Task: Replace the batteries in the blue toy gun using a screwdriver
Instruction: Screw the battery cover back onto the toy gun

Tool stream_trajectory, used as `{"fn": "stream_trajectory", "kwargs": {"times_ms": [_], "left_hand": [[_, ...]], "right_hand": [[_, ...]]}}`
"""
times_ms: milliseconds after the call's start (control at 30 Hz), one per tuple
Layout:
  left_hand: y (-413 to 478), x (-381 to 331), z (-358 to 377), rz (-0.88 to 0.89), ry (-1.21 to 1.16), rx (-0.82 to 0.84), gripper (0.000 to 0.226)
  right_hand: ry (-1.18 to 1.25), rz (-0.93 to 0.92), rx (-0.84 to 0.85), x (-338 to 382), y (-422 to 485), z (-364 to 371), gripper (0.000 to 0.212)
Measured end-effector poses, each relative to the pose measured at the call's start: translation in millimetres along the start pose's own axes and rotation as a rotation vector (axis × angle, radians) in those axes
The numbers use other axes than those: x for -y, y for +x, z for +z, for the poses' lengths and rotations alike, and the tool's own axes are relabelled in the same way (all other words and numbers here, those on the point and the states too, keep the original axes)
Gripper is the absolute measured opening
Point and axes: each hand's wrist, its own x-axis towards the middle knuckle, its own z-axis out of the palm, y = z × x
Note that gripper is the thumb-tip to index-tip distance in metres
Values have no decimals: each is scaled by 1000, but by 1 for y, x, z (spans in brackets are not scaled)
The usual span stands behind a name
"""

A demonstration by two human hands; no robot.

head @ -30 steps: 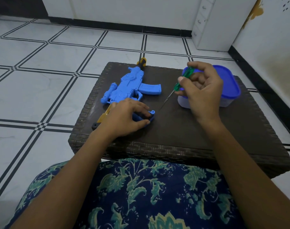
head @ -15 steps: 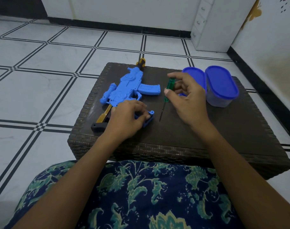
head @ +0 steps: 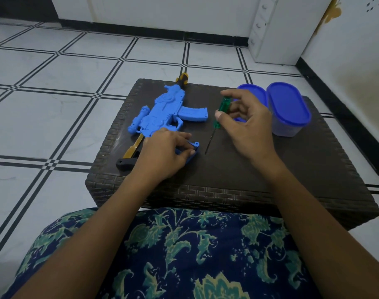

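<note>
The blue toy gun lies on its side on the dark woven table, muzzle pointing away, with a yellow and black stock toward me. My left hand rests on the gun's grip, fingers closed around its blue lower end. My right hand holds a green-handled screwdriver by the handle. Its thin shaft slants down, and the tip sits close to the table just right of the grip.
A blue-lidded clear container stands at the table's right rear, with a loose blue lid beside it behind my right hand. White tiled floor surrounds the table. A white cabinet stands at the back right. My patterned lap is at the near edge.
My right hand has carried the screwdriver leftward from over the container toward the gun's grip, uncovering the container and lid. My left hand has stayed on the grip.
</note>
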Motion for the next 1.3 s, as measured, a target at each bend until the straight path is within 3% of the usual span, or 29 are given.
{"fn": "stream_trajectory", "kwargs": {"times_ms": [433,800,1300], "left_hand": [[-5,-2,-12,141,110,40,30],[-4,-2,-7,155,155,-9,24],[-2,3,-8,131,56,21,22]], "right_hand": [[110,11,1,9,-3,3,34],[58,-95,-8,12,-4,9,35],[103,-38,24,15,-4,16,39]]}}
